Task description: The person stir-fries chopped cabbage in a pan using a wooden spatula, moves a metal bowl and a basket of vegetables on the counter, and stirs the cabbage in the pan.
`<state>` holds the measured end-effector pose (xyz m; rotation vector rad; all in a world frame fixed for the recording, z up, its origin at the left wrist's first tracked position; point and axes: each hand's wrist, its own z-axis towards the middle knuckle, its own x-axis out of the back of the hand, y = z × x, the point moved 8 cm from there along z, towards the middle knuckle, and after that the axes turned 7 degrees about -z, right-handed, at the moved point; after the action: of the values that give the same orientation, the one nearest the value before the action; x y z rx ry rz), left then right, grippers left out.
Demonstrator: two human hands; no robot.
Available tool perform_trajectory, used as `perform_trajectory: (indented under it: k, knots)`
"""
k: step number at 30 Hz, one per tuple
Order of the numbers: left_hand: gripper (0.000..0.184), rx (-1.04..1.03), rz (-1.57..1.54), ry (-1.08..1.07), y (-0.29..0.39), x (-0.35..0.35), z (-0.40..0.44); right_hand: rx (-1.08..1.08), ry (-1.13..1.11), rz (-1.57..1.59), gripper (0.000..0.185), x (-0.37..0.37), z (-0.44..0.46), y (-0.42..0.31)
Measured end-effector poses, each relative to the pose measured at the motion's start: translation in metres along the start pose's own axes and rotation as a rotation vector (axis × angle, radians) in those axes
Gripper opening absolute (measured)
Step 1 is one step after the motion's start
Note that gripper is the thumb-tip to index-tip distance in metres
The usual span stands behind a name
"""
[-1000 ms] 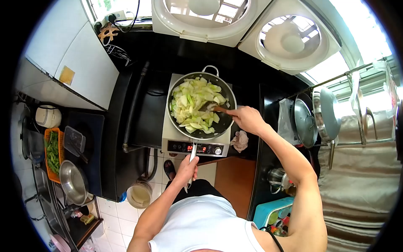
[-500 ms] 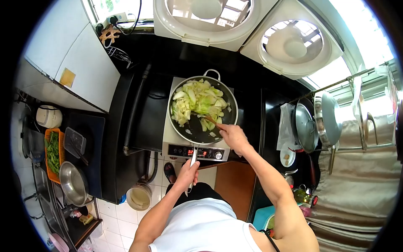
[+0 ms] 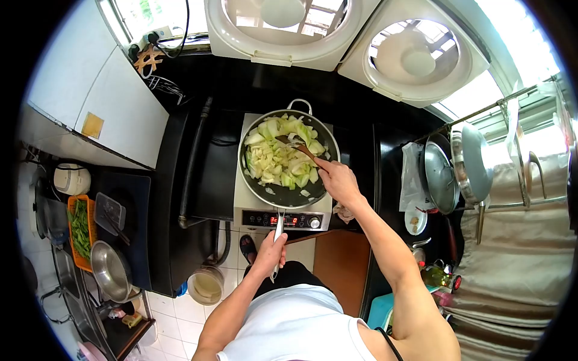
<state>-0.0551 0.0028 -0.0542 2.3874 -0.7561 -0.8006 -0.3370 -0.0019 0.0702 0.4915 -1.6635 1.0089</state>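
A wide frying pan (image 3: 290,199) sits on an induction cooker (image 3: 254,194) with a lit red display. Chopped pale-green cabbage (image 3: 271,157) fills much of the pan. My left hand (image 3: 271,253) is closed around the pan's long metal handle (image 3: 279,227). In my right hand (image 3: 337,182) is a wooden spatula (image 3: 304,150), its blade in the upper middle of the cabbage with some pieces on it. The fingers of that hand are wrapped round the spatula's end above the pan's right rim.
Left of me are an orange basket (image 3: 92,222) of green vegetables and a metal bowl (image 3: 110,272). Pans and a lid (image 3: 439,177) hang from a rack at right. A bucket (image 3: 206,286) stands on the floor. Two white range hoods (image 3: 415,99) overhang the back.
The spatula has moved from the pan's lower right up and left into the cabbage. The cabbage has shifted toward the pan's front. My left hand still holds the handle.
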Motion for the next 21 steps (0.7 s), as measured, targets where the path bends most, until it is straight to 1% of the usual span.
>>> perform_trajectory:
  k: [9,13,15,16,18,19,21]
  knots:
    - [0.026,0.005,0.011,0.004,0.003,-0.002,-0.001,0.008,0.097,-0.072,0.035,-0.009,0.021,0.012]
    - [0.026,-0.008,0.001,-0.002,0.003,-0.003,-0.001,-0.015,0.118,-0.069,0.035,-0.029,0.032,0.029]
    - [0.026,-0.015,-0.011,-0.003,0.003,-0.003,-0.003,-0.062,0.104,0.02,0.036,-0.046,0.031,0.045]
    - [0.026,-0.008,-0.006,0.0,0.004,-0.003,-0.002,-0.061,0.112,0.017,0.036,-0.05,0.03,0.05]
    - [0.026,-0.001,-0.001,-0.003,0.005,-0.004,-0.002,-0.087,0.035,0.12,0.037,-0.061,0.017,0.06]
    - [0.026,0.0,0.002,-0.002,0.004,-0.003,-0.002,-0.087,0.037,0.117,0.037,-0.056,0.011,0.061]
    - [0.026,0.008,0.006,-0.001,0.001,-0.001,-0.002,-0.142,-0.008,0.273,0.037,-0.043,-0.002,0.066]
